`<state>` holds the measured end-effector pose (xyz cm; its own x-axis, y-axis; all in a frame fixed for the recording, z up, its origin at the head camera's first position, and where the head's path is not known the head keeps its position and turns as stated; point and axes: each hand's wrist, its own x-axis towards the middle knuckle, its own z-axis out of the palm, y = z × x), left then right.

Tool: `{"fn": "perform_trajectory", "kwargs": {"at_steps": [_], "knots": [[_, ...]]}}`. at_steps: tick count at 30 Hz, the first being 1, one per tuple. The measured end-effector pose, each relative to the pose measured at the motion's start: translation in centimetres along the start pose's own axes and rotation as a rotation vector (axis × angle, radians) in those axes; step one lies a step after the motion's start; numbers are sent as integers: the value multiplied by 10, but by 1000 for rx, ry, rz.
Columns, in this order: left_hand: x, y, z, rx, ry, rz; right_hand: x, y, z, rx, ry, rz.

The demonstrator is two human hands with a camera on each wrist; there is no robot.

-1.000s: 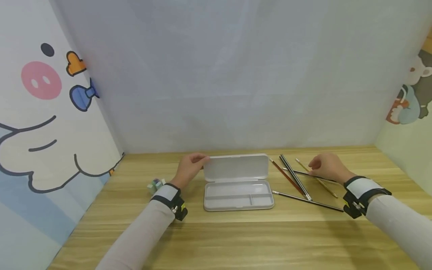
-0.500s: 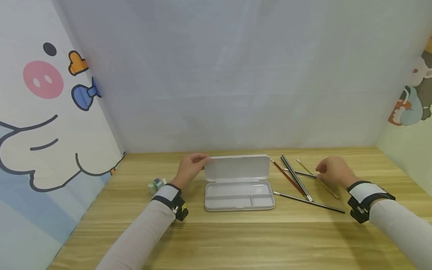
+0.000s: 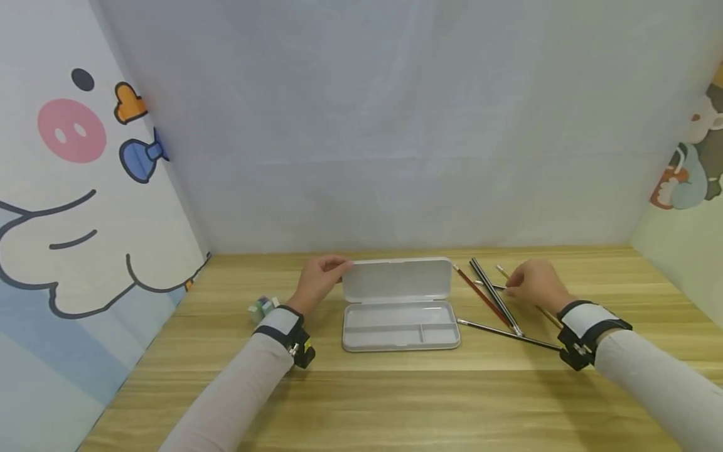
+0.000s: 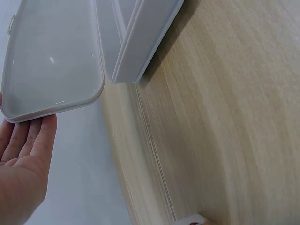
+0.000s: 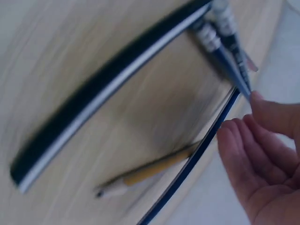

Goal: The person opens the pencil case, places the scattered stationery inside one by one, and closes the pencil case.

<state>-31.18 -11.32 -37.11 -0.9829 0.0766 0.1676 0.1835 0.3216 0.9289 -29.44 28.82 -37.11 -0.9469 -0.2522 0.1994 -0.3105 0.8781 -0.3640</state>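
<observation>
A white pencil case (image 3: 400, 336) lies in the middle of the table with its lid (image 3: 397, 280) raised. My left hand (image 3: 319, 284) holds the lid's left edge between thumb and fingers; in the left wrist view the fingers (image 4: 28, 140) lie against its outer side. To the right, my right hand (image 3: 536, 287) hovers over a dark pencil (image 5: 187, 168) crossing a yellow pencil (image 5: 154, 172). In the right wrist view its thumb and fingertips stand apart beside the dark pencil, with no grip visible. The case's compartments, one long and two shorter, hold nothing.
Left of the case, partly behind the left wrist, sit small pastel blocks (image 3: 263, 307). Between case and right hand lie a red pencil (image 3: 480, 294) and dark striped pencils (image 3: 489, 285). Another dark pencil (image 3: 508, 332) lies nearer. A pale curtain (image 3: 395, 157) stands behind.
My right hand first drew slightly right, then moved back left along the dark pencil, covering more of it. My left hand and the raised lid stay in place.
</observation>
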Motion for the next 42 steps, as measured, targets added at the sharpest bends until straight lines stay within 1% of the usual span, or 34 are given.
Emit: {"fn": "perform_trajectory", "kwargs": {"at_steps": [3, 5, 8, 10, 12, 13, 15, 18, 26, 28, 31, 33, 39, 40, 42], "knots": [[0, 0, 0, 1, 8, 7, 0, -7, 0, 32, -59, 92], [0, -1, 0, 0, 9, 8, 0, -12, 1, 73, -114, 165], [-1, 0, 0, -3, 4, -5, 2, -15, 4, 187, -180, 306], [-1, 0, -1, -5, -3, -12, 4, -16, 6, 262, -195, 397], [-1, 1, -2, -6, -9, -9, 6, -15, 8, 320, -196, 466], [-1, 1, -2, -7, -13, -8, 8, -15, 9, 345, -196, 493], [0, 1, -2, -7, -18, -7, 9, -14, 10, 354, -200, 520], [0, 1, -2, -6, -22, -2, 10, -14, 11, 380, -214, 544], [1, -2, -3, -5, -21, 3, 10, -15, 15, 439, -232, 538], [1, -3, -3, -7, -20, 6, 11, -14, 17, 432, -232, 544], [1, -3, -2, -3, -15, 8, 10, -12, 19, 409, -230, 530], [0, -2, -2, 0, -14, 8, 8, -12, 20, 356, -226, 485], [-2, 0, -2, 0, -5, -3, 5, -19, 19, 131, -190, 239], [-2, 0, -2, 0, -3, -1, 4, -20, 19, 115, -184, 217], [-2, 0, -1, 1, -4, -4, 3, -22, 19, 98, -176, 204]]}}
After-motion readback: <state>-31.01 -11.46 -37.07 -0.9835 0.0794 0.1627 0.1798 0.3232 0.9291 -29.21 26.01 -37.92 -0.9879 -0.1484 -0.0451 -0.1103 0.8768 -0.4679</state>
